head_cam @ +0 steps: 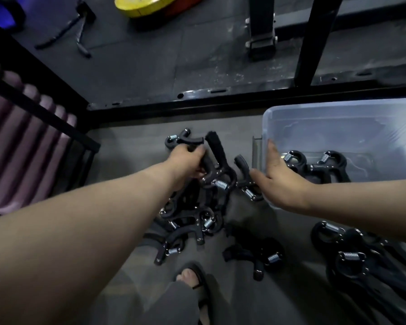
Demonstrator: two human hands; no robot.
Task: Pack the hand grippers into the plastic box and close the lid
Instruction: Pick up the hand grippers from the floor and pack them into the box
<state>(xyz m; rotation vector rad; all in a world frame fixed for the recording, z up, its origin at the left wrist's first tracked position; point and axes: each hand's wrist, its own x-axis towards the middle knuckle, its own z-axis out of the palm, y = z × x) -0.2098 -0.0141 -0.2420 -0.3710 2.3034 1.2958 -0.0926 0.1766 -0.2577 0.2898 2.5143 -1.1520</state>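
A pile of black hand grippers (192, 219) with silver springs lies on the grey floor at the centre. My left hand (188, 163) is shut on the handle of one hand gripper (215, 148) at the top of the pile. My right hand (281, 179) is spread open beside the left wall of the clear plastic box (338, 118), just above another gripper (246, 181). Two grippers (319, 164) lie inside the box. More grippers (352, 256) sit at the lower right. No lid can be made out.
A black metal frame rail (220, 105) runs across behind the box. Purple padded rolls (21, 141) lie at the left. A yellow weight plate (148, 5) and a bar handle (80, 31) rest on the far floor. My sandalled foot (192, 277) is below the pile.
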